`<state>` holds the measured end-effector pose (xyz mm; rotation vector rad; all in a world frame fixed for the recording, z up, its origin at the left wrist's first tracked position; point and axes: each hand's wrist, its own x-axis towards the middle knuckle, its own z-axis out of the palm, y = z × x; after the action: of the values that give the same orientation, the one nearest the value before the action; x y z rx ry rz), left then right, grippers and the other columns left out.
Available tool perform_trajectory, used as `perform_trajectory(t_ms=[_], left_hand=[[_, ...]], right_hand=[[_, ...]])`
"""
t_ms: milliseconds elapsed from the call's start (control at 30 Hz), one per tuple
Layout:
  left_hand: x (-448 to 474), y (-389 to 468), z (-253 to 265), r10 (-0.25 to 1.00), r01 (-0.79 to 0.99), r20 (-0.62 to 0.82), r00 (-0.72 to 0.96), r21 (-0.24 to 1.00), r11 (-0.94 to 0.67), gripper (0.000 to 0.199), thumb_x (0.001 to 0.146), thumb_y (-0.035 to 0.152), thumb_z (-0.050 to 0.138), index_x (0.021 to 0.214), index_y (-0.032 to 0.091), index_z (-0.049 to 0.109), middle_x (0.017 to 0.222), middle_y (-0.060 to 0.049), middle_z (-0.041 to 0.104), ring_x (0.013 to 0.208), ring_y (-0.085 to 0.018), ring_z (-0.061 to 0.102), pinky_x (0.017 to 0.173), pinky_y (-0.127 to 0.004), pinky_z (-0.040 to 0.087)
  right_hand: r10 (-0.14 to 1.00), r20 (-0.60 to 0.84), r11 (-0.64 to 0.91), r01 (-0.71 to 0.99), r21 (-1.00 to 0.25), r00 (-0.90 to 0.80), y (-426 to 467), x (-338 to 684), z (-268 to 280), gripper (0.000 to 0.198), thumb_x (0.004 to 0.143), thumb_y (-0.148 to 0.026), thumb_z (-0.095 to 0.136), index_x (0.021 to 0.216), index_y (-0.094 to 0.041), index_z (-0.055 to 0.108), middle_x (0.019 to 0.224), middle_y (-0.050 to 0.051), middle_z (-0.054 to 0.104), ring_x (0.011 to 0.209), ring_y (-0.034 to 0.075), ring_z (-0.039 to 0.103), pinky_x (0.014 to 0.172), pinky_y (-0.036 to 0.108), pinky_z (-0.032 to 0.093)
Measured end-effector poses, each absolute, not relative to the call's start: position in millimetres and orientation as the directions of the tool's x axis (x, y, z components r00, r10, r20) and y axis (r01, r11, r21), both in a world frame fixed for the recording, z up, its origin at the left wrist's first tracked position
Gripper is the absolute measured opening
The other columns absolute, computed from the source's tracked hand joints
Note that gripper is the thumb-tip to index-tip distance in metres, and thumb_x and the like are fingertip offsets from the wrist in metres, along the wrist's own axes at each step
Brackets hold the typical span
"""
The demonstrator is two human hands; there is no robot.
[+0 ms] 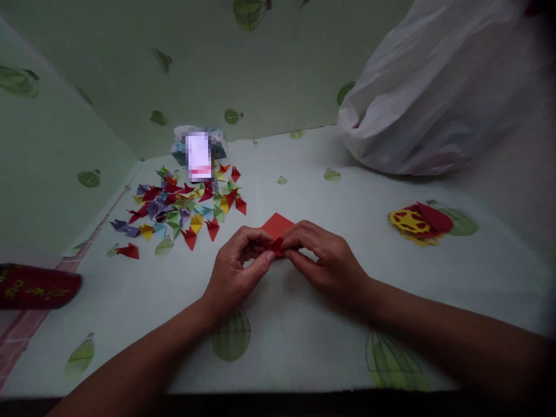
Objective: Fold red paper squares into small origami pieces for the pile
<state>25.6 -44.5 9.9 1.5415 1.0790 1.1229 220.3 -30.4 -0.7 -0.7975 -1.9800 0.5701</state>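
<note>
Both hands meet over the middle of the table, pinching a small red folded paper [276, 245] between them. Thumb and fingers of my left hand [244, 255] close on its left side. From the right, my right hand [324, 255] grips the other edge with its fingertips. An orange-red paper [278, 222] shows just beyond the fingertips, partly covered by them; whether it is joined to the folded piece I cannot tell. To the left lies a loose heap of small folded paper figures [174, 208] in red, yellow, green, purple and blue.
A lit phone [200, 155] leans on a tissue box [220, 145] behind the heap. Yellow and red paper cut-outs [410, 221] lie to the right. A large white plastic bag [417, 110] stands at the back right. A dark red cylinder [41, 286] is at the left edge.
</note>
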Motion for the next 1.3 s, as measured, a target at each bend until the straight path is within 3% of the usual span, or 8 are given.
perform_trajectory(t_ms=[133,233,567,800,1300], left_hand=[[26.6,-43.9,10.2,0.982,0.04,0.066,0.174,0.996,-0.074,0.027,0.084,0.021,0.074,0.107,0.021,0.059,0.105,-0.004,0.067,0.087,-0.013,0.069,0.082,-0.027,0.058],[26.5,-43.5,12.0,0.983,0.017,0.031,0.184,0.999,-0.035,0.027,0.085,0.021,0.072,0.107,0.021,0.058,0.105,-0.004,0.067,0.087,-0.013,0.069,0.081,-0.026,0.059],[27.7,-44.2,12.7,0.985,0.044,0.057,0.164,0.997,-0.065,0.026,0.084,0.019,0.071,0.106,0.02,0.059,0.1,-0.003,0.067,0.083,-0.011,0.065,0.076,-0.023,0.057],[25.6,-43.6,10.8,0.981,0.03,0.08,0.176,0.996,-0.086,0.022,0.086,0.02,0.071,0.106,0.021,0.06,0.101,-0.002,0.065,0.086,-0.012,0.065,0.075,-0.023,0.057],[24.3,-42.9,9.1,0.984,0.038,0.075,0.159,0.996,-0.082,0.015,0.091,0.021,0.069,0.105,0.021,0.064,0.102,-0.002,0.066,0.097,-0.013,0.065,0.085,-0.024,0.054]], right_hand=[[0.726,0.569,0.683,0.312,-0.661,-0.385,-30.4,219.9,-0.3,0.015,0.093,-0.006,0.058,0.089,-0.02,0.063,0.088,0.007,0.07,0.083,0.02,0.065,0.073,0.033,0.053],[0.726,0.569,0.682,0.299,-0.668,-0.386,-30.4,219.6,-0.9,0.015,0.093,-0.006,0.058,0.088,-0.02,0.062,0.088,0.006,0.069,0.083,0.02,0.065,0.073,0.033,0.053],[0.766,0.5,0.623,0.274,-0.732,-0.405,-29.1,221.8,0.1,0.016,0.099,-0.013,0.056,0.086,-0.017,0.064,0.084,0.006,0.067,0.079,0.019,0.062,0.072,0.032,0.049],[0.783,0.478,0.59,0.232,-0.774,-0.397,-29.0,221.2,0.0,0.009,0.095,-0.012,0.064,0.088,-0.015,0.067,0.085,0.005,0.069,0.079,0.017,0.063,0.072,0.029,0.048],[0.735,0.511,0.644,0.223,-0.732,-0.447,-26.2,222.8,-3.2,0.002,0.093,-0.014,0.07,0.093,-0.016,0.068,0.09,0.006,0.07,0.083,0.018,0.065,0.076,0.031,0.05]])
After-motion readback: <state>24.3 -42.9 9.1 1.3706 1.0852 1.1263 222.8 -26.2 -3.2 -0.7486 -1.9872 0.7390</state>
